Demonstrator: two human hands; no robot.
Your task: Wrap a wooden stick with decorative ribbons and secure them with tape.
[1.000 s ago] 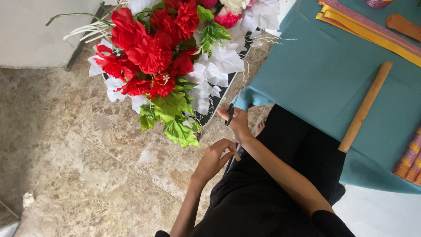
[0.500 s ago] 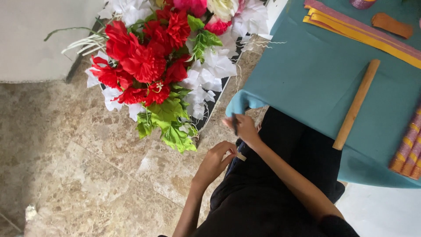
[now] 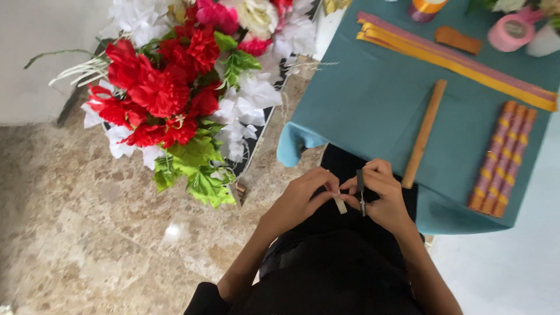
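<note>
Lower middle of the frame: both hands meet over the person's dark lap.
Left hand [image 3: 300, 198]: fingers pinched on a small white strip [image 3: 340, 204] (paper or tape, can't tell).
Right hand [image 3: 382, 195]: clamped round a thin dark tool [image 3: 361, 191], too small to tell what kind.
Handling: strip looks light, floppy, easy to crease, so grip it by the end.
Upper right: teal tabletop [image 3: 361, 105] with a wooden stick [image 3: 424, 133].
Upper left: red and white flowers [image 3: 175, 93].

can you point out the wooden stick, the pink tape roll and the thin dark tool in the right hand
wooden stick [image 3: 425, 133], head view, middle of its length on the teal cloth
pink tape roll [image 3: 511, 32], head view, top face of the roll
thin dark tool [image 3: 361, 189], head view, shaft between the right hand's fingers
</note>
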